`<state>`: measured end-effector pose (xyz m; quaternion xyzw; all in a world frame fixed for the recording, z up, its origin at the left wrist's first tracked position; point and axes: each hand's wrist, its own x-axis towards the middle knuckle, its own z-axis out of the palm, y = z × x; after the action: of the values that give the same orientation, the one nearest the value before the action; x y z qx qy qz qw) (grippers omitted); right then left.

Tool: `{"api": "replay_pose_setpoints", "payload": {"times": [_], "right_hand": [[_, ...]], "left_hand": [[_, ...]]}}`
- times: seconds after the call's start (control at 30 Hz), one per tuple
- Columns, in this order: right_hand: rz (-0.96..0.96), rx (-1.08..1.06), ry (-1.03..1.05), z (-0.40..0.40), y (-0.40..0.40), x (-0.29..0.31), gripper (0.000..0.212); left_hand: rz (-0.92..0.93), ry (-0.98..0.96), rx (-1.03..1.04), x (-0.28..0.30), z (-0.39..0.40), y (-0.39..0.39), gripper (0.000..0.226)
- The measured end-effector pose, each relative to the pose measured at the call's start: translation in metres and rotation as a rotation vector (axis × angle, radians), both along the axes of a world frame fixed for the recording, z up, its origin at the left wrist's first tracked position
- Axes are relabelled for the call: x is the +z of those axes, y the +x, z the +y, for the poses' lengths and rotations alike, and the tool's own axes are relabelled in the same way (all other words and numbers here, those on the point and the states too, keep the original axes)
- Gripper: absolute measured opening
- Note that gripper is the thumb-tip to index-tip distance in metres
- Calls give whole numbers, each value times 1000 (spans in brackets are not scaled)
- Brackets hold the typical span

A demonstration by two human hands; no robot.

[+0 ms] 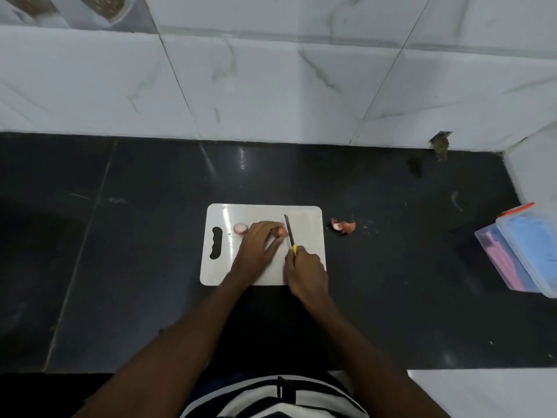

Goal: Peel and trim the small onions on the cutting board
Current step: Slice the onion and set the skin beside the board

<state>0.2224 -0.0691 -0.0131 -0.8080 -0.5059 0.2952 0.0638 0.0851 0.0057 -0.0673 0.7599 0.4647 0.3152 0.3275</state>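
A white cutting board (304, 218) with a handle slot on its left lies on the black counter. My left hand (260, 239) presses a small reddish onion (282, 232) onto the board, and most of that onion is hidden under my fingers. My right hand (304, 270) grips the yellow handle of a knife (289, 230). Its dark blade points away from me and lies against the onion's right end. A peeled, pale purple onion (240, 228) sits on the board to the left of my left hand.
A heap of brown onion skins and trimmings (343, 226) lies on the counter just right of the board. Clear plastic boxes with blue and pink contents (524, 254) stand at the far right. A white tiled wall rises behind the counter.
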Motion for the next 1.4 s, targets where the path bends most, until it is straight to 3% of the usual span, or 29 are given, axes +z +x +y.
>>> {"api": "replay_pose_setpoints", "payload": {"times": [0.5, 0.7, 0.97, 1.27, 1.4], "right_hand": [[-217, 16, 101, 6, -20, -35, 35], [-220, 43, 132, 1, -17, -36, 33], [-280, 88, 173, 5, -19, -39, 29], [-205, 178, 132, 28, -11, -28, 33], [-238, 245, 67, 8, -11, -24, 20]], "left_hand": [[-54, 173, 73, -23, -4, 1, 15], [-33, 193, 74, -21, -4, 1, 12], [-43, 175, 128, -24, -2, 1, 9], [-93, 89, 222, -23, -1, 2, 5], [-97, 52, 262, -23, -2, 5, 10]]}}
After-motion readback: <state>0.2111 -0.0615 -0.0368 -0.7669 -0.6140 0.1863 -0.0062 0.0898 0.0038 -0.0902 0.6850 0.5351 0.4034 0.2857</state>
